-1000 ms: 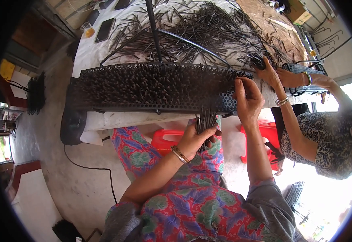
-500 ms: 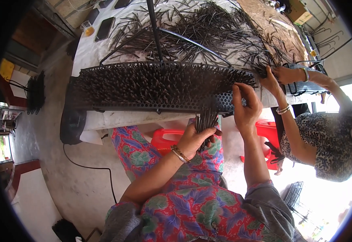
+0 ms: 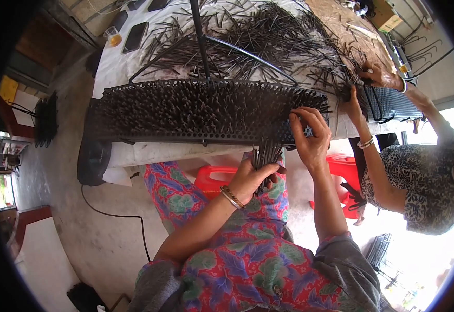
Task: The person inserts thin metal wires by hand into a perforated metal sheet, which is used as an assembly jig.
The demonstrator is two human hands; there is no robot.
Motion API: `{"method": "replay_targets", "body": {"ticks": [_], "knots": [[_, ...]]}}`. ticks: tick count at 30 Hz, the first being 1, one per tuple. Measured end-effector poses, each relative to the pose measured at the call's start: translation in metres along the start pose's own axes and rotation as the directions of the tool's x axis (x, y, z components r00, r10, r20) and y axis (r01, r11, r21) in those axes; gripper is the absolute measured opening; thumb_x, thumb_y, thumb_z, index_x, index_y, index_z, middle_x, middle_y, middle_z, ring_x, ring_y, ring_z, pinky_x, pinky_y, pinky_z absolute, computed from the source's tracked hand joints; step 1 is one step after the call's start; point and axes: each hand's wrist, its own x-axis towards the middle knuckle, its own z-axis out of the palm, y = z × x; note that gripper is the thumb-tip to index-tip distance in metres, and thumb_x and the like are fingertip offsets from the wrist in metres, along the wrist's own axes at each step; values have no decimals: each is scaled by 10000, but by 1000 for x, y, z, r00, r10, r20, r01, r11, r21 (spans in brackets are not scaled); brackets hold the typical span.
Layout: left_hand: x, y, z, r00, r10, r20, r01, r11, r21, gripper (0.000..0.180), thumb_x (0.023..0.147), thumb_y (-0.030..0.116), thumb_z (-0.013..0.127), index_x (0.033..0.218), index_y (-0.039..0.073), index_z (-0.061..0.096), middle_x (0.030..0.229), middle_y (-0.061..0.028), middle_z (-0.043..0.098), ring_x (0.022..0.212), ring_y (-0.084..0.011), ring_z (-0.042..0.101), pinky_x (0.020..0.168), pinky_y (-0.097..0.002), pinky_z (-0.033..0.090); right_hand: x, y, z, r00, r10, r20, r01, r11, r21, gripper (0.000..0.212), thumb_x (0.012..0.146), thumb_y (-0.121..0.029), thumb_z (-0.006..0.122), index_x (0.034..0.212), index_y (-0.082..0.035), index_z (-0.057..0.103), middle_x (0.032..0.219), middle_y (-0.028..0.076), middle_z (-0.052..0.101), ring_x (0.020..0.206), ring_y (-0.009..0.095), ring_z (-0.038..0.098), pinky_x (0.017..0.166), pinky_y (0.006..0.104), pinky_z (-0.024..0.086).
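Note:
My left hand (image 3: 251, 183) is closed around a bundle of thin dark strips (image 3: 266, 156), whose ends stick up past the fingers. In front of me lies a long black perforated panel (image 3: 164, 137), its holes filled with dark strips standing up across most of its length. Over the right part of that panel is my right hand (image 3: 314, 136), thumb and fingertips drawn together in a pinch; whatever they hold is too small to make out. A few bare holes show near those fingers.
Loose dark strips (image 3: 268, 34) lie heaped across the table (image 3: 110, 67). A black metal rod frame (image 3: 201, 47) rises behind the panel. A phone (image 3: 135, 37) and a glass (image 3: 113, 37) stand far left. On the right, a co-worker's hands (image 3: 378, 75) handle strips beside another perforated panel (image 3: 393, 104).
My right hand has moved slightly left along the panel. My left hand stays put with its bundle. The co-worker's hands have moved apart, one farther up over the table.

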Motion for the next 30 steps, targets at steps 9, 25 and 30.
{"method": "replay_targets", "body": {"ticks": [9, 25, 30], "knots": [[1, -1, 0, 1000, -9, 5, 9, 1000, 6, 128, 849, 114, 595, 950, 37, 585, 812, -64, 659, 624, -91, 583, 522, -235, 458, -1, -3, -1, 1000, 30, -3, -30, 999, 18, 95, 792, 15, 638, 885, 29, 630, 886, 72, 623, 629, 84, 541, 588, 222, 436], [1, -3, -1, 1000, -18, 4, 18, 1000, 21, 145, 852, 116, 599, 976, 40, 596, 832, -49, 662, 636, -70, 573, 538, -218, 459, 10, -6, -4, 994, 2, 109, 16, 986, -168, 176, 836, -62, 607, 1002, -10, 634, 892, 112, 559, 598, 209, 581, 538, 308, 454], [3, -7, -3, 1000, -24, 15, 24, 999, 23, 193, 853, 110, 601, 1036, 49, 595, 873, -46, 668, 651, -62, 575, 554, -206, 464, 11, -9, -9, 982, -4, 186, 44, 976, -214, 210, 859, -72, 573, 1058, -15, 610, 939, 143, 546, 676, 294, 595, 592, 363, 468]]}}
